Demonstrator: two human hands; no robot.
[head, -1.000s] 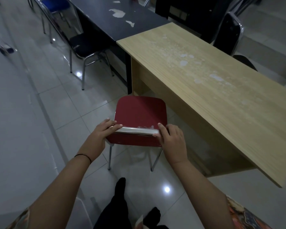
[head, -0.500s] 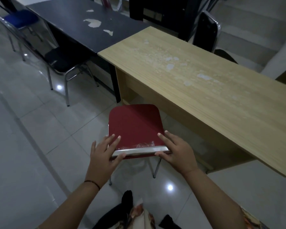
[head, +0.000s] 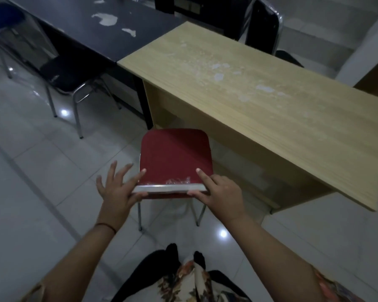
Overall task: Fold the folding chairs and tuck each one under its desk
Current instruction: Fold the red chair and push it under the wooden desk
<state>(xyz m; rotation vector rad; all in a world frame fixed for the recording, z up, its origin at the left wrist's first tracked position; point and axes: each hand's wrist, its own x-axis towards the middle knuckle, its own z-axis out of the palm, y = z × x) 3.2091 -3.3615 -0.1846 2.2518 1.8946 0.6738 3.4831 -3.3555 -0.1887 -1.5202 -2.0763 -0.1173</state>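
Observation:
A red folding chair with chrome legs stands unfolded on the tiled floor, its seat front at the near left corner of the light wooden desk. My left hand is at the left end of the chrome top bar of the backrest, thumb under the bar, index finger over it and the other fingers splayed. My right hand holds the right end of the bar, thumb below and index finger stretched onto the red.
A black desk with chipped patches adjoins the wooden one on the left. In front of it stands a black chair, with a blue chair farther left. Another black chair stands behind the wooden desk. My feet are below the red chair.
The fingers of my left hand have uncurled from the bar and spread out. My right hand has slid to the bar's right end. The chair remains by the desk corner.

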